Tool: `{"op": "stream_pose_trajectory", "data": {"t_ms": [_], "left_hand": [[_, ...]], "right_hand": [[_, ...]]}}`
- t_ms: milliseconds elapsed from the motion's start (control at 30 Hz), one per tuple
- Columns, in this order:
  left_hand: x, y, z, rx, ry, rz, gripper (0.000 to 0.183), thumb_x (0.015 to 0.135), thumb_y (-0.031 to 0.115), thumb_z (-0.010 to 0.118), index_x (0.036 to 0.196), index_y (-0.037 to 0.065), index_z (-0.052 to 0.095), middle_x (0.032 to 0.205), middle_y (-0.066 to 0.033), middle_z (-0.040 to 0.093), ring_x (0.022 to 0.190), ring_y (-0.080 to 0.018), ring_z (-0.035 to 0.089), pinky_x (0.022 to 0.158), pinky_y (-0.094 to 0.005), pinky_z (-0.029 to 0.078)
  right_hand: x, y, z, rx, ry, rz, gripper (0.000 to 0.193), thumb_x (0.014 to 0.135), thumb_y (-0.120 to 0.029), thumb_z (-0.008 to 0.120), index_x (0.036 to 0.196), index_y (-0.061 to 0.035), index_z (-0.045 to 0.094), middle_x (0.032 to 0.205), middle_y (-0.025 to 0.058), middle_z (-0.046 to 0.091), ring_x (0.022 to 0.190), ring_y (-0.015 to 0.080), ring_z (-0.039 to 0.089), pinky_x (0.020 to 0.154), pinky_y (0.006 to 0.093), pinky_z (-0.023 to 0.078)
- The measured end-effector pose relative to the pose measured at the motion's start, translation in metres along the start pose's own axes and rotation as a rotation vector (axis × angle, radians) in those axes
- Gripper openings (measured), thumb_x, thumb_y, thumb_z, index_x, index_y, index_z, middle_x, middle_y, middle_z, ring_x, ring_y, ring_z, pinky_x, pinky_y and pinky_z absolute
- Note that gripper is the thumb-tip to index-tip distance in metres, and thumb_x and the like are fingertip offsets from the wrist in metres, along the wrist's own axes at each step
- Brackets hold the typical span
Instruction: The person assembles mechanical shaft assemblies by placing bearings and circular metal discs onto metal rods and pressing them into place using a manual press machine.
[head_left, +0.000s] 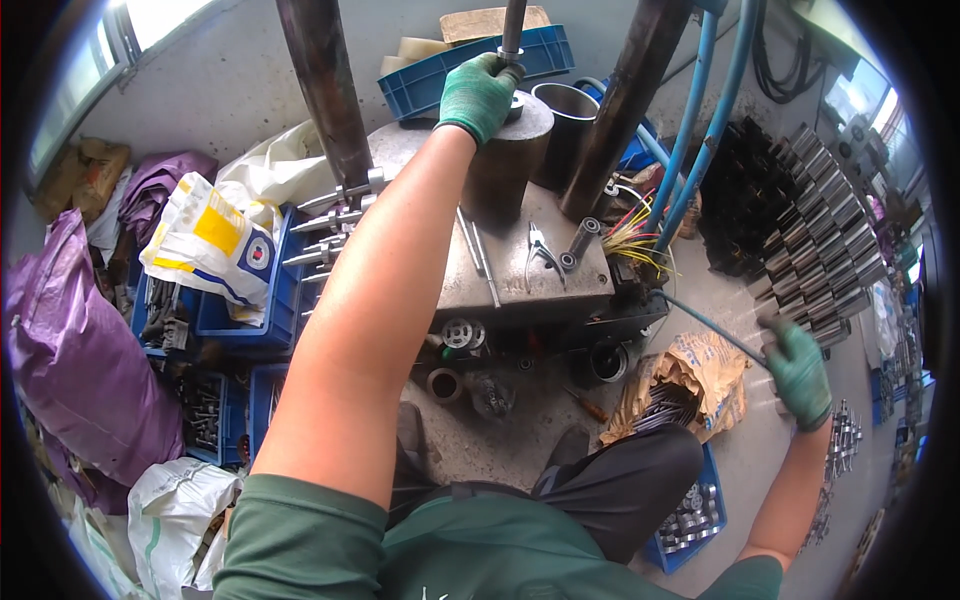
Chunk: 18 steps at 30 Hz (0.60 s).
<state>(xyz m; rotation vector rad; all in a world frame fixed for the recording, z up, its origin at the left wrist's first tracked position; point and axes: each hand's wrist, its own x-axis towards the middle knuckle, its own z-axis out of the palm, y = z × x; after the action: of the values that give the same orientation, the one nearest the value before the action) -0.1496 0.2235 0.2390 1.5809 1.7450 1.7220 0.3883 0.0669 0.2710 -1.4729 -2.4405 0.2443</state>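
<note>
My left hand, in a green work glove, reaches forward over a thick metal cylinder block. Its fingers are closed around a round metal part at the lower end of an upright steel rod; the glove hides most of what is in the grip. A dark ring sits on the block beside the glove. Out to the right, my right hand, gloved the same, is closed at the end of a long thin lever. Some motion blur softens its fingertips.
Pliers, thin rods and a small cylinder lie on the metal base. Two thick columns flank the block. Stacked metal tubes stand right; blue crates and a purple sack crowd the left.
</note>
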Motion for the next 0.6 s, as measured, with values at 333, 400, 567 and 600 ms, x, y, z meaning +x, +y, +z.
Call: {"op": "stream_pose_trajectory", "data": {"t_ms": [333, 400, 567, 600], "left_hand": [[0.002, -0.004, 0.002, -0.036, 0.034, 0.012, 0.027, 0.097, 0.029, 0.077, 0.109, 0.006, 0.079, 0.09, -0.0132, 0.078, 0.078, -0.0228, 0.074, 0.077, -0.036, 0.058], [0.004, -0.007, 0.003, -0.025, 0.039, 0.024, 0.026, 0.097, 0.029, 0.077, 0.109, 0.006, 0.08, 0.09, -0.0132, 0.078, 0.079, -0.0232, 0.074, 0.079, -0.0361, 0.058], [0.005, -0.009, 0.0, -0.01, 0.02, 0.027, 0.029, 0.096, 0.031, 0.078, 0.11, 0.006, 0.079, 0.092, -0.0123, 0.079, 0.083, -0.0224, 0.075, 0.081, -0.035, 0.058], [0.006, -0.01, 0.0, -0.013, 0.012, 0.025, 0.031, 0.096, 0.033, 0.078, 0.11, 0.006, 0.079, 0.092, -0.0119, 0.079, 0.083, -0.0221, 0.075, 0.081, -0.0347, 0.057]], "right_hand": [[-0.09, -0.038, 0.067, -0.034, -0.209, 0.034, 0.019, 0.086, -0.012, 0.071, 0.101, -0.0028, 0.077, 0.099, 0.0189, 0.075, 0.09, 0.0402, 0.073, 0.082, 0.0462, 0.059], [-0.082, -0.039, 0.06, -0.012, -0.199, 0.082, 0.019, 0.086, -0.014, 0.071, 0.101, -0.0031, 0.077, 0.099, 0.0188, 0.076, 0.089, 0.0405, 0.073, 0.083, 0.0467, 0.059], [-0.071, -0.032, 0.05, 0.054, -0.055, 0.083, 0.02, 0.087, -0.011, 0.069, 0.102, 0.0002, 0.076, 0.095, 0.0205, 0.075, 0.087, 0.0376, 0.074, 0.08, 0.0431, 0.058], [-0.071, -0.031, 0.049, 0.072, -0.046, 0.088, 0.019, 0.087, -0.011, 0.07, 0.101, 0.0003, 0.076, 0.095, 0.0202, 0.074, 0.087, 0.0372, 0.074, 0.08, 0.0426, 0.059]]}}
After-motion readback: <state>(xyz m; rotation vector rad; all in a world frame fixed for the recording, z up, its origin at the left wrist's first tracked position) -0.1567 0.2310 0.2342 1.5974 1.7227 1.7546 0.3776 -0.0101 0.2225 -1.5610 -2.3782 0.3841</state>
